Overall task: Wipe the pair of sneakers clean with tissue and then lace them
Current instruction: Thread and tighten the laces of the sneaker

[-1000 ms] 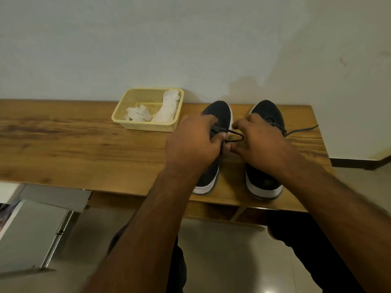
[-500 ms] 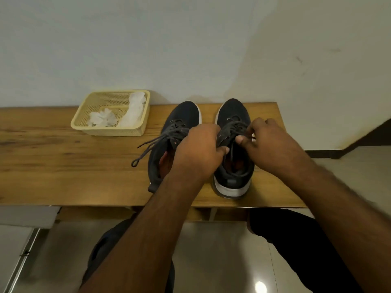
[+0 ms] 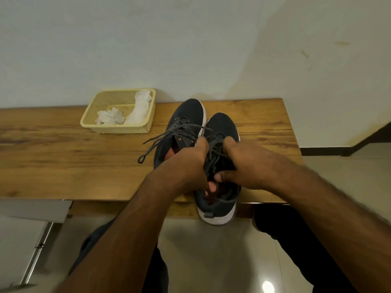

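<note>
Sneaker right of basket | heel overhangs surface edge | left hand, right hand pinch laces | tug may tip it floorward

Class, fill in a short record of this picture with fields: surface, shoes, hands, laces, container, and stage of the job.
surface: wooden table against a pale wall
shoes: two dark sneakers with white soles; right sneaker overhangs the near edge, left sneaker sits farther back
hands: left hand and right hand both grip the right sneaker's laces
laces: left sneaker's lace trails loose over the table
container: yellow basket holding crumpled tissue
stage: lacing, not finished
</note>
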